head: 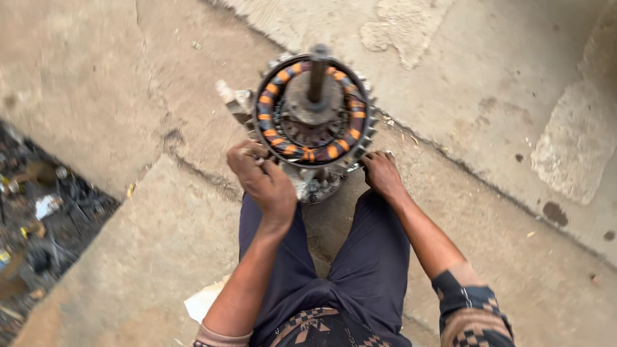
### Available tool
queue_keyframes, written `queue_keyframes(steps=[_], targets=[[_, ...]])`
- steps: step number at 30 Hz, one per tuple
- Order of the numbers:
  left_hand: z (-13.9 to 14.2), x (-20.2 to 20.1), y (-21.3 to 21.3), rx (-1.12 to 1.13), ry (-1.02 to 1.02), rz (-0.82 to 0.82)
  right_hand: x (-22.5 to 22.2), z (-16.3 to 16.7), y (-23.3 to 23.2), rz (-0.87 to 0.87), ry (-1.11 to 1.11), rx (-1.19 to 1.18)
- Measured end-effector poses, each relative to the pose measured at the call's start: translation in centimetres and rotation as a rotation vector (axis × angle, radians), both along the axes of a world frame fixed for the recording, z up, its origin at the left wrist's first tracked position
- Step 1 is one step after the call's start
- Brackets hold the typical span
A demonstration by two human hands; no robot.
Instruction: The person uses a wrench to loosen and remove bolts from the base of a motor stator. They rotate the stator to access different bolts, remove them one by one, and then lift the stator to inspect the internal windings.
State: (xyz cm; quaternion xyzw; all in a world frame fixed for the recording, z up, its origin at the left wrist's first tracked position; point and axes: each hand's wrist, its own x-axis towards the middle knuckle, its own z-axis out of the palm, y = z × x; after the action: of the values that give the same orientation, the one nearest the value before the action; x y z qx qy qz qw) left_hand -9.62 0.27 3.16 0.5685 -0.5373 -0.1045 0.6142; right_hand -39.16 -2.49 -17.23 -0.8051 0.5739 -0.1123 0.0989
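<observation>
1. The person is sitting on a cracked concrete floor, legs in dark trousers stretched forward, a motor stator assembly standing between the knees.
2. The stator assembly is sitting upright on the concrete, just beyond the trouser legs, close to a long crack running across the slab.
3. A ring of copper windings, bound in alternating orange and dark wraps, is circling the top face; a dark steel shaft is sticking up out of the centre hub.
4. Toothed metal laminations are showing along the right rim of the assembly; a pale fitting is jutting out at its upper left.
5. The left hand is curled nearly closed at the near-left rim of the stator, fingers pinching at something small there; what it grips is too small to tell.
6. The right hand is resting against the lower right side of the housing, fingers bent and pressing on it, steadying rather than wrapping round.
7. A patterned sleeve cuff is showing on the right forearm.
8. Along the left edge of the slab, a dark pit of scrap debris is lying well apart from the work.
9. A scrap of white paper is lying on the concrete beside the left thigh.
</observation>
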Motion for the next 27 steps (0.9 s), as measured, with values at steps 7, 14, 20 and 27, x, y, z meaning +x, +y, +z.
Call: queue_keyframes(steps=[7, 14, 20, 27], targets=[[-0.1, 1.7, -0.3, 0.021, -0.016, -0.037, -0.6, -3.9, 0.0, -0.072, 0.019, 0.082], [0.4, 2.3, -1.4, 0.146, -0.036, -0.1, -4.7, -9.2, -2.2, 0.054, -0.057, 0.115], [0.6, 2.4, -2.6, 0.28, -0.134, -0.214, -5.0, -12.9, -4.7, 0.107, -0.021, 0.182], [0.5, 1.8, -3.8, 0.446, -0.194, -0.295, -3.5, -16.1, -3.0, 0.157, 0.133, 0.367]])
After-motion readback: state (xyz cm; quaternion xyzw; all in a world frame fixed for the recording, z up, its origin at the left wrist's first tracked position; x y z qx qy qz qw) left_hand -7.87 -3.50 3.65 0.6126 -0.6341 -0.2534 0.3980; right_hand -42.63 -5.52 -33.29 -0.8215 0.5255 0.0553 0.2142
